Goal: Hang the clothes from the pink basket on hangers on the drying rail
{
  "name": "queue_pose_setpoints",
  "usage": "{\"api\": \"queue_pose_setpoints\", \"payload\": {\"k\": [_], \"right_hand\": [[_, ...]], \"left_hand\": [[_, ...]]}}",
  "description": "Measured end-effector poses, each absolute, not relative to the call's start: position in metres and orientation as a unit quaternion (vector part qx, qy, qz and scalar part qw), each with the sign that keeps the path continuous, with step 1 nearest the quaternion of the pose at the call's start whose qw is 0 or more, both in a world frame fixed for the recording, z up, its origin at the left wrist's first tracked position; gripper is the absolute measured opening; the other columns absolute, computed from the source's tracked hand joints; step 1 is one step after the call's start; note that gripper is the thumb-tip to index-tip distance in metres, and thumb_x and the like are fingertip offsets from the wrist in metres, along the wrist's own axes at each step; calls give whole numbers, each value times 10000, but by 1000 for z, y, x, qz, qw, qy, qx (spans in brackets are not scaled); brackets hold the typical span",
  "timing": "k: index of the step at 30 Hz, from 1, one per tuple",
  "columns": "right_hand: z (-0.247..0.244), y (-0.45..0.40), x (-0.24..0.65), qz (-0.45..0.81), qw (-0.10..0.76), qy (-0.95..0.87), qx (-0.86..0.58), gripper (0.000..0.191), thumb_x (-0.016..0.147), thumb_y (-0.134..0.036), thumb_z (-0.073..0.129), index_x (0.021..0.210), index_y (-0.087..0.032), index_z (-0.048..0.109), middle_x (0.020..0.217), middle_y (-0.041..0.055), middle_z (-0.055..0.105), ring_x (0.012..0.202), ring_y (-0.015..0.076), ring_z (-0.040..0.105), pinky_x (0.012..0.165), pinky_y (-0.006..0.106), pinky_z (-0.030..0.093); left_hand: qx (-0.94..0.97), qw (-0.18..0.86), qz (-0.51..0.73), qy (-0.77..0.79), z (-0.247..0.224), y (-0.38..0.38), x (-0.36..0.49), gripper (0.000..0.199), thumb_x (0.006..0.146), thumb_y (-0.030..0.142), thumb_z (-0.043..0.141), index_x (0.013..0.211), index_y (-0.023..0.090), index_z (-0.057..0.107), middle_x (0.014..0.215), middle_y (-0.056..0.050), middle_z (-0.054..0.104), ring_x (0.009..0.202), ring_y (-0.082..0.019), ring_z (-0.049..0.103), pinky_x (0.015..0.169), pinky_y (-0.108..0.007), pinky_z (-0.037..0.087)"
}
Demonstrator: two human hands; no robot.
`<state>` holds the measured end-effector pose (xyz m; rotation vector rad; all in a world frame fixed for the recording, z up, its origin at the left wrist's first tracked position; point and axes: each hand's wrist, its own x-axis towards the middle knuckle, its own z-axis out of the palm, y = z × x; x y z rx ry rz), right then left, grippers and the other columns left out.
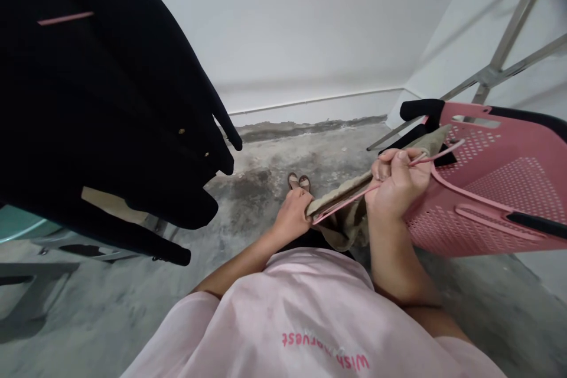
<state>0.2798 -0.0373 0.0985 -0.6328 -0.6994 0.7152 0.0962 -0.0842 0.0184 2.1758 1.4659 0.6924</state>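
Observation:
Low in front of me, my left hand [296, 211] is closed round one end of a khaki garment's waistband [339, 191], with the tip of a pink hanger [339, 203] inside it. My right hand [396, 180] grips the hanger close to its other end, where the pink rod [449, 150] pokes out past my fingers. The garment's cloth hangs down between my hands, and part of it reaches beyond my right hand towards a pink laundry basket [522, 183]. Whether it is trousers or a skirt, I cannot tell.
Black jackets [133, 100] hang at the left, above a grey metal or plastic stand [39, 289] and a teal basin [26, 221]. Dark cloth lies over the basket's near edge. A metal rack frame [489, 75] stands at the right by the white wall [310, 18].

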Motion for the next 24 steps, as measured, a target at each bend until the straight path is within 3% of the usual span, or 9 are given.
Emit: {"api": "queue_pose_setpoints", "payload": {"k": [4, 9, 15, 19, 24], "right_hand": [[105, -40, 283, 390, 813, -320, -291, 295, 786, -295, 654, 788, -196, 376, 655, -70, 499, 410, 14, 275, 427, 179, 221], [102, -37, 285, 363, 822, -322, -299, 303, 806, -321, 653, 803, -203, 374, 636, -79, 490, 410, 22, 283, 424, 179, 239], [94, -20, 298, 454, 814, -255, -258, 281, 768, -232, 658, 752, -179, 382, 678, -70, 498, 417, 1, 271, 430, 174, 247], [80, -7, 297, 402, 826, -264, -295, 295, 771, -279, 651, 754, -189, 370, 660, -66, 512, 406, 9, 263, 414, 170, 213], [66, 3, 290, 362, 828, -278, -325, 302, 782, -343, 627, 792, -203, 359, 670, -61, 551, 391, 14, 263, 404, 173, 228]], "left_hand": [[756, 237, 272, 545, 18, -86, 95, 311, 651, 95, 585, 947, 190, 573, 986, -62, 530, 951, -228, 495, 829, -322, 408], [708, 359, 286, 537, 19, -85, 90, 166, 630, 66, 520, 743, 185, 492, 742, 20, 504, 704, -145, 463, 645, -254, 341], [727, 364, 258, 521, 13, -85, 90, 170, 637, 132, 577, 782, 183, 506, 766, 26, 523, 704, -137, 457, 614, -241, 308], [734, 358, 238, 525, 10, -85, 94, 211, 636, 129, 563, 838, 185, 532, 805, 20, 553, 730, -147, 479, 640, -247, 327], [695, 350, 317, 542, 21, -89, 93, 168, 642, 74, 487, 770, 183, 492, 770, 20, 527, 735, -140, 476, 675, -249, 340]]}}
